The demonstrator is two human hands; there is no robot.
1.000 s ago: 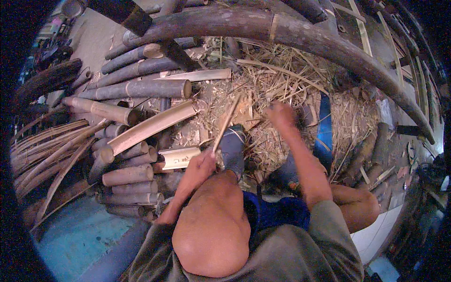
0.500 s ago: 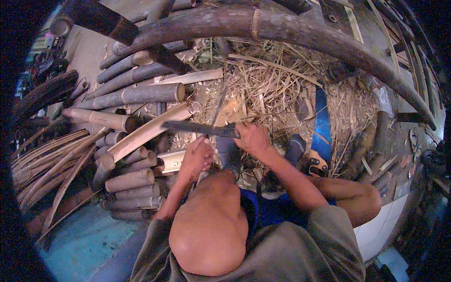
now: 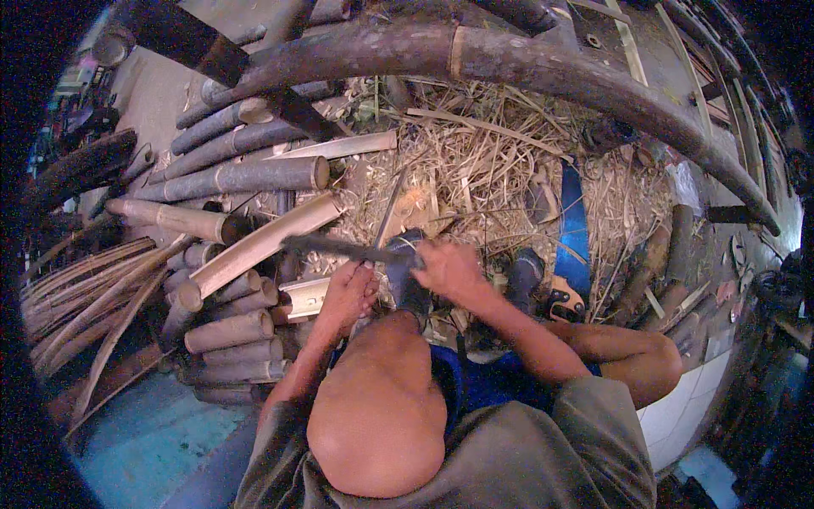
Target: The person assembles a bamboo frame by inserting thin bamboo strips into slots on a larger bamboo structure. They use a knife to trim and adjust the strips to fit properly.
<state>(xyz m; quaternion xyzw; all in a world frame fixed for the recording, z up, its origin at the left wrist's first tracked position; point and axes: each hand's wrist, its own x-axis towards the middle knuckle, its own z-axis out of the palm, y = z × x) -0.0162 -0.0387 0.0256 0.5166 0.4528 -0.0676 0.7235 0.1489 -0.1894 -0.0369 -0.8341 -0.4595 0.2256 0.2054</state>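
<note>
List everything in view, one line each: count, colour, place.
Knife: one, dark, crosswise at centre
Thin strip: one, tan, centre, by the knife
Shavings: uncounted heap, straw-coloured, beyond the knife
Saw: one, blue blade, right of centre
Thick pole: one, grey-brown, across the top
Bamboo sections: over ten, grey-brown, left
Split bamboo: at least three, pale, left of centre
Strip bundle: one, brown, far left
Footwear: two, dark grey, centre
Shorts: one pair, blue, lower middle
Shirt: one, grey-brown, bottom
Left fingers: bare, around the thin strip
Right fingers: bare, around the knife's handle
</note>
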